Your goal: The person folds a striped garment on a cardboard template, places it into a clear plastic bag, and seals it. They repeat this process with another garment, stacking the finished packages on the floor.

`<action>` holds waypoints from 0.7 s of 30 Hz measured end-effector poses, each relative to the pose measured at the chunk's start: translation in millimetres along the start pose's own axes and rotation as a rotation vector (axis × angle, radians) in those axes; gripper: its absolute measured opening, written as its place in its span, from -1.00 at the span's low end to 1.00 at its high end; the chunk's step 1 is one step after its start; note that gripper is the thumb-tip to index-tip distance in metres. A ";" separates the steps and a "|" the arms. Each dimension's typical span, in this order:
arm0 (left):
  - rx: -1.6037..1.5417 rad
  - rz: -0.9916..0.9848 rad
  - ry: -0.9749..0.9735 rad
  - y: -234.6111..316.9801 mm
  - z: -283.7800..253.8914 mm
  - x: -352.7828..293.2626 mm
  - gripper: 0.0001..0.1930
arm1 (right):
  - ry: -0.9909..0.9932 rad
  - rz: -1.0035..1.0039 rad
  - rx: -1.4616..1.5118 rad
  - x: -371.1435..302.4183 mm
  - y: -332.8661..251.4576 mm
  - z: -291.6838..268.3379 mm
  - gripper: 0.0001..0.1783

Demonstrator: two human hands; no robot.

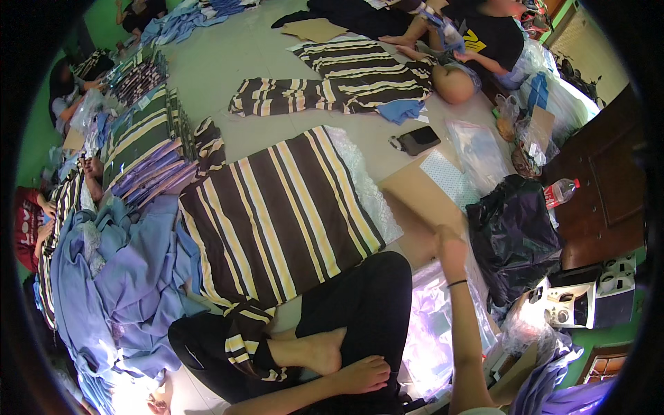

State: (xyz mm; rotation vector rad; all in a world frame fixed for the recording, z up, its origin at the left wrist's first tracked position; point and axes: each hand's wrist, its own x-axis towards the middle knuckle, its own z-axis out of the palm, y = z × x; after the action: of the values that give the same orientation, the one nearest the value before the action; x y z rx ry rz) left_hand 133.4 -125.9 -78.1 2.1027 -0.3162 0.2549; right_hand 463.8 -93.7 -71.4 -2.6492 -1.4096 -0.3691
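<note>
A dark brown garment with white and yellow stripes lies spread flat on the floor before my crossed legs. White lace shows along its right side. My left hand rests beside my bare foot, its fingers stretched out and holding nothing. To the right, my right hand is over the lower edge of a brown cardboard sheet; its fingers are blurred, so I cannot make out a grip. A pale dotted sheet lies on the cardboard. Clear plastic packaging spreads below my right hand.
Blue cloth heaps at the left, beside stacked folded garments. A phone, a black plastic bag and a bottle lie to the right. Another striped garment lies beyond. Other people sit around the room.
</note>
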 end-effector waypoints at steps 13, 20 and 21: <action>-0.386 -0.102 0.081 1.3 -45.6 -1.0 -0.84 | 0.393 0.261 0.052 31.7 7.2 -149.4 -0.77; 0.423 -0.608 0.528 -34.2 -149.0 -78.8 -0.87 | 0.417 -0.281 0.331 44.9 -125.2 -112.7 -0.77; 0.392 -0.713 0.575 -36.5 -161.2 -95.6 -0.84 | 0.331 -0.329 0.262 41.5 -151.2 -107.1 -0.78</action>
State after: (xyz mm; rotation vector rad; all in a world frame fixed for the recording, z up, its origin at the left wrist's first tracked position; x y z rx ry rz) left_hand 46.0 41.9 -52.8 2.2553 0.8696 0.4966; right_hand 343.8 1.0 41.4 -2.0409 -1.6460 -0.5786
